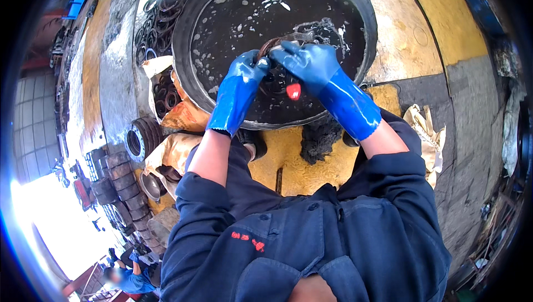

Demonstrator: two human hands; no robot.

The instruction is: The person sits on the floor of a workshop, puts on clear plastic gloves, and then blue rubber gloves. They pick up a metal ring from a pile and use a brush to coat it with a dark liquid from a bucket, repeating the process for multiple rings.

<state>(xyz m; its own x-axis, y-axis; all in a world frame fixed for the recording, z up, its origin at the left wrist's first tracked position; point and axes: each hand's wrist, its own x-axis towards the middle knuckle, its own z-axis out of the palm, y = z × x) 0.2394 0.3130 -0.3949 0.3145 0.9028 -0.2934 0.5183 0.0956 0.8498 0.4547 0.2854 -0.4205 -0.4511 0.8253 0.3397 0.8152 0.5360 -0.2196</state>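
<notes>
Both my hands wear long blue rubber gloves and work over a large round black tub of dark, foam-flecked liquid. My left hand is closed on the near left side of a dark, wet metal ring. My right hand is closed against the ring's right side. Below its fingers sticks out a red end, which looks like the end of a tool handle. The rest of that tool is hidden by the glove, and the ring's far side blurs into splashing liquid.
Left of the tub lie many dark rings and an open sack with rings inside. Stacked rings stand nearer. A crumpled sack lies to the right. Black sludge sits before the tub. Another person is at lower left.
</notes>
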